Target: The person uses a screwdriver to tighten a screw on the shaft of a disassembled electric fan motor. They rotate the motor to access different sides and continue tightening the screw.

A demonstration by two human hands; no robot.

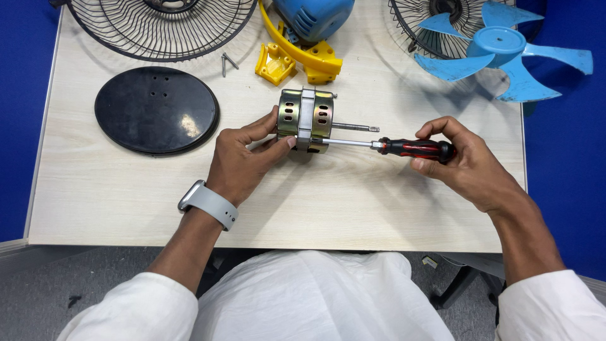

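My left hand (243, 158) grips a metal fan motor (306, 115) lying on its side on the pale wooden table (328, 202), its shaft pointing right. My right hand (464, 161) holds a screwdriver (413, 149) by its red and black handle. The screwdriver's thin shank runs left and its tip meets the motor's lower right face. A grey watch sits on my left wrist.
A black round base plate (156, 110) lies at the left. Wire fan guards (161, 25) (429, 19) sit at the back left and back right. A blue fan blade (505, 53), yellow plastic parts (297, 60), a blue housing (312, 16) and loose screws (227, 63) lie at the back.
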